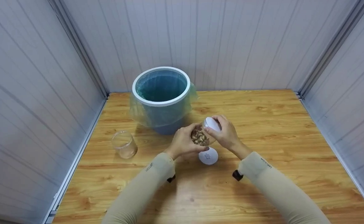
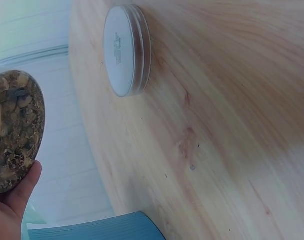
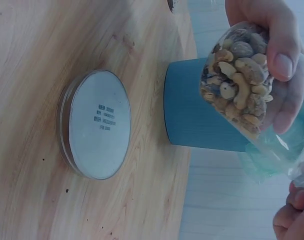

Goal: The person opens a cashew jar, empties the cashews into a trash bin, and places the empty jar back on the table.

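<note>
In the head view my left hand [image 1: 185, 141] grips a clear jar of mixed nuts [image 1: 199, 137], tilted with its mouth toward the right. Cashews and other nuts show through its wall in the right wrist view, where the left thumb [image 3: 284, 62] lies along it. My right hand [image 1: 227, 133] holds a white round lid [image 1: 212, 124] by its edge, right at the jar's mouth. Below the jar, a clear round dish with a white printed label [image 3: 99, 125] lies flat on the table.
Behind the hands stands a blue bin [image 1: 166, 127] with a white rim ring [image 1: 161, 103] and a green liner bag. A clear glass cup [image 1: 125, 145] is on the wooden table [image 1: 263, 186] to the left. Ribbed panels [image 1: 231, 46] enclose the table at the back and sides.
</note>
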Available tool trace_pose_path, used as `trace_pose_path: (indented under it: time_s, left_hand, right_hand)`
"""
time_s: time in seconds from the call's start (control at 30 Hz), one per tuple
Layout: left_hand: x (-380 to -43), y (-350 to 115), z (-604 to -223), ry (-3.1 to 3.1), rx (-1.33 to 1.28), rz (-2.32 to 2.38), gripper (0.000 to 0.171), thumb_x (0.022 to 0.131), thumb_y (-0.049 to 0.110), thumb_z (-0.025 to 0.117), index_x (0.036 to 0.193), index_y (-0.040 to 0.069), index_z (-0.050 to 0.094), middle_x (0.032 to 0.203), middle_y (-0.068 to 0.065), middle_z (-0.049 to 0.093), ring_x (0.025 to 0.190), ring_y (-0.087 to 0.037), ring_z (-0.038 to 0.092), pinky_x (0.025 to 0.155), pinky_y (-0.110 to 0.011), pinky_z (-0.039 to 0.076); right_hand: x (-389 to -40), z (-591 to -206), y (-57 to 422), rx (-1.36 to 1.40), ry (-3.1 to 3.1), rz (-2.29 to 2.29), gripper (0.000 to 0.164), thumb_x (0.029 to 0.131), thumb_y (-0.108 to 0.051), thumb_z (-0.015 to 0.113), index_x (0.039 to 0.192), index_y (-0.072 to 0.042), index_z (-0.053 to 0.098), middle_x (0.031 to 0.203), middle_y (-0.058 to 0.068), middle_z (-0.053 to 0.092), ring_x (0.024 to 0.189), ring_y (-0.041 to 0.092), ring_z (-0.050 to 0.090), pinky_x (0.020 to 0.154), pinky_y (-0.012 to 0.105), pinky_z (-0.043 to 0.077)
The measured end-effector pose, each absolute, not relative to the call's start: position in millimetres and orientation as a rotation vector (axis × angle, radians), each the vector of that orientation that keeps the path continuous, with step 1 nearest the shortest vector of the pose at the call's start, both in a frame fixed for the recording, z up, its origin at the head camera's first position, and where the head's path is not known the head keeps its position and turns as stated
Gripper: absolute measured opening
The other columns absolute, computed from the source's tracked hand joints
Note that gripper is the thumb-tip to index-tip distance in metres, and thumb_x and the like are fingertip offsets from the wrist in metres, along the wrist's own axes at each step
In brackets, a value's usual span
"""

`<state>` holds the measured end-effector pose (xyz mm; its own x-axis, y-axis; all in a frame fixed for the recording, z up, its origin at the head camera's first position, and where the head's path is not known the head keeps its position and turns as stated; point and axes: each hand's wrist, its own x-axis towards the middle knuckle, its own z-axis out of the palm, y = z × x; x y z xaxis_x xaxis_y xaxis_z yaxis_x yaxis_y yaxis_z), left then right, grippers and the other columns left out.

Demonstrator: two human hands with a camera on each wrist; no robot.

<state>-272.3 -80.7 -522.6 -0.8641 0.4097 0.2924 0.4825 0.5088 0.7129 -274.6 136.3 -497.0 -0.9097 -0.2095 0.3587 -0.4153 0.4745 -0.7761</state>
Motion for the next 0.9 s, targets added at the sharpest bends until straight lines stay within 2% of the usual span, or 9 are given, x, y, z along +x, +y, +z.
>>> trace_pose_path:
  time_s: [0.33, 0.63, 0.9]
  left_hand:
    - [-273.3, -81.8, -519.8, -2.639, -0.787, -1.321, 0.085, 0.07, 0.036, 0.102, 0.143, 0.011, 0.066, 0.124, -0.006, 0.079, 0.104, -0.018, 0.074, 0.092, -0.038, 0.064]
    - [-274.7, -85.2, -518.0, -2.645, -0.832, -1.318, 0.088, 0.071, 0.042, 0.101, 0.145, 0.011, 0.065, 0.127, -0.006, 0.078, 0.107, -0.018, 0.074, 0.095, -0.038, 0.063]
    - [-277.8, -90.5, -516.2, -2.675, -0.908, -1.388, 0.087, 0.072, 0.039, 0.1, 0.146, 0.011, 0.064, 0.13, -0.006, 0.076, 0.109, -0.019, 0.072, 0.097, -0.039, 0.062]
  right_hand:
    - [-275.6, -499.8, 137.3, 0.602, -2.453, 1.423, 0.056, 0.089, -0.037, 0.074, 0.128, 0.003, 0.067, 0.119, 0.021, 0.068, 0.099, 0.028, 0.062, 0.08, 0.04, 0.052]
    - [-276.9, -499.9, 141.1, 0.668, -2.441, 1.471, 0.059, 0.09, -0.033, 0.076, 0.133, 0.005, 0.065, 0.125, 0.022, 0.067, 0.105, 0.03, 0.063, 0.086, 0.042, 0.055]
    - [-276.8, -500.2, 144.6, 0.78, -2.431, 1.42, 0.061, 0.087, -0.03, 0.077, 0.136, 0.004, 0.064, 0.127, 0.02, 0.066, 0.105, 0.028, 0.063, 0.083, 0.038, 0.055]
